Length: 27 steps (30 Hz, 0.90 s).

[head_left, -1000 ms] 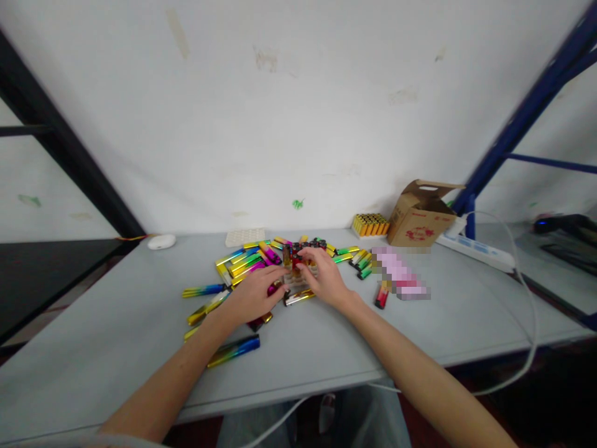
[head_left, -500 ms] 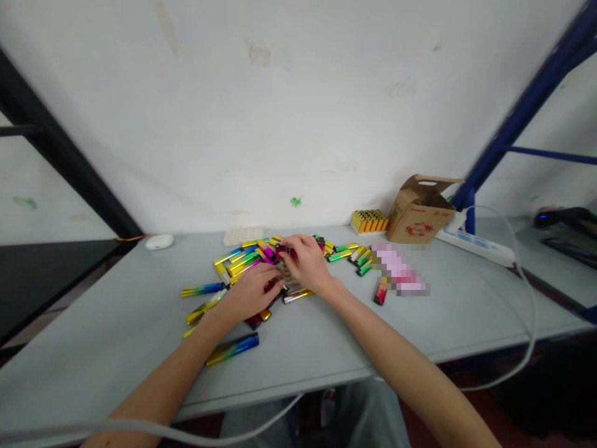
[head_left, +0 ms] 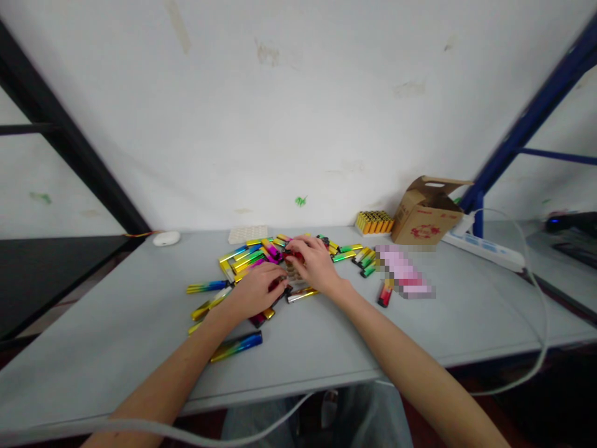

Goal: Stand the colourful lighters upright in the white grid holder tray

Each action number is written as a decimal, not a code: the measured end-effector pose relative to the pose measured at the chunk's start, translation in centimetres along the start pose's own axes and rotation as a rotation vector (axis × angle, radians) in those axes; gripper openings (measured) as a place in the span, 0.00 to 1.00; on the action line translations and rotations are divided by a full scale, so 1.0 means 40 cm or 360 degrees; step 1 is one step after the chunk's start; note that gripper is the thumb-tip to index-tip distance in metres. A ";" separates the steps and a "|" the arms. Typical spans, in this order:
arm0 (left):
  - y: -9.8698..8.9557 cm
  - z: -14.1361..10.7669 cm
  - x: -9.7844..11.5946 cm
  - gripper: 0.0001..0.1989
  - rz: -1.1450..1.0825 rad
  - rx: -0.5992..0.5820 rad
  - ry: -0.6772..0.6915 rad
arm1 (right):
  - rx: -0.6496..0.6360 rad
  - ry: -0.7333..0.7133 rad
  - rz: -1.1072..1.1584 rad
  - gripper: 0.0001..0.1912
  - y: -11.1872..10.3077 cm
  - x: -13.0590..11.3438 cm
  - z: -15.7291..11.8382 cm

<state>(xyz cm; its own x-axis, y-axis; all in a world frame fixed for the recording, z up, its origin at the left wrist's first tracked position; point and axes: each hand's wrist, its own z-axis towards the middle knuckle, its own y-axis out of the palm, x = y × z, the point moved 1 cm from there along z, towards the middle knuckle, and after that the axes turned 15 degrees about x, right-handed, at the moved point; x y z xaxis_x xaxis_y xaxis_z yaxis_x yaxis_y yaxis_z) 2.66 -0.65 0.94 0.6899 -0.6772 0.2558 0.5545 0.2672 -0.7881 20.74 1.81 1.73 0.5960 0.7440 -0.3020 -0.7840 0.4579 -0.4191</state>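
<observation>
Shiny lighters in yellow, green, blue and magenta lie scattered over the middle of the grey table. My left hand [head_left: 261,287] is closed on a dark red lighter [head_left: 276,284] at the near side of the pile. Just beyond it to the right, my right hand [head_left: 312,258] curls its fingers round a red lighter [head_left: 293,256], partly hidden by the fingers. Between and below the hands a pale tray [head_left: 293,274] shows in part. A blue and yellow lighter [head_left: 237,346] lies nearer the table's front edge, and a red one [head_left: 385,294] lies to the right.
At the back stand a block of upright yellow-orange lighters [head_left: 374,223] and an open cardboard box [head_left: 425,218]. A power strip [head_left: 485,249] lies right of the box. A pale tray [head_left: 248,234] and a white oval object [head_left: 166,238] are at the back left. A white cable crosses the front.
The whole view has shifted slightly, so the table's things appear a little farther right. Both hands stay at the pile with nearly the same grip.
</observation>
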 end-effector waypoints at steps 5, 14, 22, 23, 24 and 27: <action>0.003 0.000 -0.003 0.10 0.0004 -0.0013 -0.0003 | 0.0001 -0.0082 -0.0057 0.09 0.006 0.004 -0.004; -0.001 0.000 -0.002 0.10 0.0012 -0.0024 -0.0013 | 0.0099 -0.0082 -0.0152 0.10 -0.003 0.014 0.002; 0.001 0.000 -0.002 0.11 0.0025 -0.0011 -0.0001 | 0.0052 -0.0219 -0.0276 0.11 0.005 0.008 0.003; 0.001 0.000 -0.002 0.11 0.0030 -0.0017 -0.0007 | 0.0046 -0.0230 -0.0280 0.11 0.006 0.010 0.003; 0.001 0.000 -0.001 0.11 0.0035 -0.0022 -0.0010 | 0.0040 -0.0239 -0.0267 0.11 0.006 0.013 0.002; 0.000 -0.001 0.000 0.11 0.0050 -0.0022 -0.0007 | 0.0065 -0.0205 -0.0176 0.10 0.011 0.021 -0.002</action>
<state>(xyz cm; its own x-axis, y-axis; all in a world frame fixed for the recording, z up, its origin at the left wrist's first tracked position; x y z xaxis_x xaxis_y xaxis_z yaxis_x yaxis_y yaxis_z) 2.64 -0.68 0.93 0.7090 -0.6656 0.2331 0.5258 0.2787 -0.8036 20.91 2.59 1.24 0.6540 0.7429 -0.1424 -0.7227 0.5581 -0.4076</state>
